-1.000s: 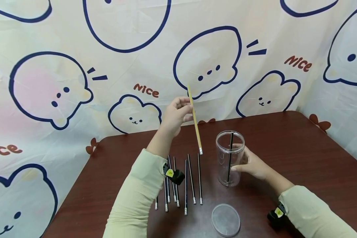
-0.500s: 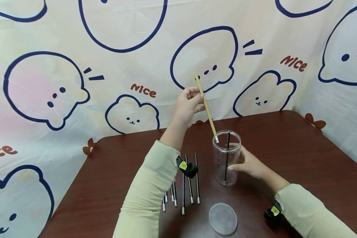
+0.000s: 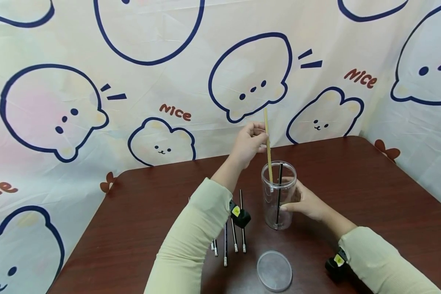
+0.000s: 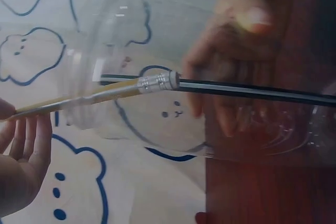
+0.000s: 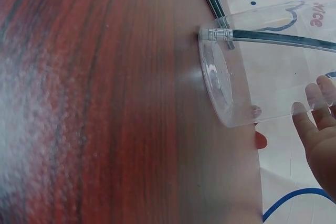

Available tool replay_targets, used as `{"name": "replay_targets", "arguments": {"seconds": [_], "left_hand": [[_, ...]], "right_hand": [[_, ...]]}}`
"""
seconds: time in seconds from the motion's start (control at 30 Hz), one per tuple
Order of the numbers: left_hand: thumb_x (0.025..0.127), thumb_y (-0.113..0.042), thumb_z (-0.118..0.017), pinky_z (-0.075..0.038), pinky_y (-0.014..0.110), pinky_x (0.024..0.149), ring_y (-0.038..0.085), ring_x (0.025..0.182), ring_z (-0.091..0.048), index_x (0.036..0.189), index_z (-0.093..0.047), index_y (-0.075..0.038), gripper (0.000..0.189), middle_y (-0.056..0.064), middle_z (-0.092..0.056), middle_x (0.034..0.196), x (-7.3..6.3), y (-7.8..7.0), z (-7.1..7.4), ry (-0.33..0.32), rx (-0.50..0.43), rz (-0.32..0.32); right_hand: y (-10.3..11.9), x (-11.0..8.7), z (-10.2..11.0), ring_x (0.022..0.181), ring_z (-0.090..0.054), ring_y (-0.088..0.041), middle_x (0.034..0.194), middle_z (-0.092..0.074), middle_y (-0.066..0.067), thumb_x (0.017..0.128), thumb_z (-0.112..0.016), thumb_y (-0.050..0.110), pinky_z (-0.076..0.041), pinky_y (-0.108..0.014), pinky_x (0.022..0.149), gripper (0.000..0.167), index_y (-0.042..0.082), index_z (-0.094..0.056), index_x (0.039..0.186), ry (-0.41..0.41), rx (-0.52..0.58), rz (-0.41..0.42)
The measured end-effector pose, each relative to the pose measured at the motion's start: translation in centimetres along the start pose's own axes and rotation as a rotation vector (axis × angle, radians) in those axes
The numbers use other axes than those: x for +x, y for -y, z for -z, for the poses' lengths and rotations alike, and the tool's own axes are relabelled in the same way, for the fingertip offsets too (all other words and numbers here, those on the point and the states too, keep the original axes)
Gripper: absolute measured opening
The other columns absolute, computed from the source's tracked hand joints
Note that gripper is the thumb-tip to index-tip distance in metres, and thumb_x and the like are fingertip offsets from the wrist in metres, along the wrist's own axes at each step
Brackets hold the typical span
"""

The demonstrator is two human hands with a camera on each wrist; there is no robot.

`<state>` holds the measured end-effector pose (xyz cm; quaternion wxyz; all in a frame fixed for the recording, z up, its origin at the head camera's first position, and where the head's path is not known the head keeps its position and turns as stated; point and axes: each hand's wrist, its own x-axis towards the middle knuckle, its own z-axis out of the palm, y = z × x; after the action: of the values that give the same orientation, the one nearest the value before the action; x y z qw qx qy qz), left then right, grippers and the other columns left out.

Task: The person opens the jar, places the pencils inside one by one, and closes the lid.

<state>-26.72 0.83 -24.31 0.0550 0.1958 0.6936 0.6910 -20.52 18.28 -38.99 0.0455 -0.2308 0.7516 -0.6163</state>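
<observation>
My left hand point(image 3: 250, 143) pinches a yellow pencil point(image 3: 268, 149) near its upper part, above the clear jar point(image 3: 270, 204). The pencil's white eraser end points down and sits inside the jar's mouth, as the left wrist view point(image 4: 157, 82) also shows. One black pencil point(image 3: 279, 192) stands in the jar, eraser end at the bottom. My right hand point(image 3: 308, 200) grips the jar's side, thumb in front and fingers behind it. In the right wrist view the fingers point(image 5: 310, 124) lie against the clear wall, beside the black pencil point(image 5: 283, 39).
Several dark pencils point(image 3: 226, 245) with white eraser ends lie on the brown table point(image 3: 327, 163), partly hidden by my left sleeve. A round clear lid point(image 3: 274, 271) lies in front of the jar. A printed cloth point(image 3: 169, 81) hangs behind the table.
My left hand has moved right with the yellow pencil, then down, and the eraser end has passed into the jar's mouth. My right hand keeps holding the jar in place.
</observation>
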Motion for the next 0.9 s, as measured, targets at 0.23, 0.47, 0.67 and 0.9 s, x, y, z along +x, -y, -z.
{"name": "replay_targets", "arguments": {"seconds": [0.23, 0.47, 0.67, 0.9], "left_hand": [[0.084, -0.001, -0.048, -0.048, 0.035, 0.068, 0.013, 0.069, -0.050, 0.100, -0.050, 0.001, 0.016, 0.005, -0.049, 0.081, -0.2, 1.2, -0.5, 0.043, 0.061, 0.004], [0.086, -0.004, -0.050, -0.047, 0.037, 0.072, 0.014, 0.073, -0.051, 0.101, -0.051, -0.001, 0.015, 0.005, -0.049, 0.081, 0.0, 2.2, -0.8, 0.100, 0.121, -0.003], [0.085, -0.002, -0.051, -0.046, 0.038, 0.074, 0.016, 0.077, -0.052, 0.100, -0.051, 0.001, 0.015, 0.006, -0.049, 0.083, 0.1, 2.6, -1.2, 0.125, 0.135, 0.004], [0.084, 0.002, -0.051, -0.047, 0.031, 0.072, 0.030, 0.090, -0.054, 0.118, -0.044, -0.007, 0.036, 0.015, -0.049, 0.100, 0.2, 2.3, -1.3, 0.169, 0.114, 0.037]], "right_hand": [[0.0, 0.1, 0.0, 0.100, -0.047, -0.022, 0.113, -0.044, -0.023, 0.074, -0.066, 0.004, -0.041, -0.032, 0.079, 0.071, 0.001, -0.021, 0.129, -0.004, 0.006, -0.008], [0.0, 0.1, 0.0, 0.102, -0.047, -0.025, 0.119, -0.040, -0.027, 0.074, -0.065, 0.002, -0.040, -0.031, 0.081, 0.072, -0.001, -0.019, 0.129, 0.007, 0.042, -0.001], [-0.1, 0.2, 0.0, 0.102, -0.047, -0.026, 0.120, -0.038, -0.028, 0.074, -0.063, 0.000, -0.041, -0.028, 0.080, 0.073, -0.001, -0.016, 0.130, 0.017, 0.072, 0.013], [-0.2, 0.2, 0.1, 0.105, -0.042, -0.035, 0.121, -0.037, -0.027, 0.074, -0.065, 0.003, -0.040, -0.030, 0.081, 0.073, -0.001, -0.017, 0.130, 0.008, 0.045, 0.000]]}}
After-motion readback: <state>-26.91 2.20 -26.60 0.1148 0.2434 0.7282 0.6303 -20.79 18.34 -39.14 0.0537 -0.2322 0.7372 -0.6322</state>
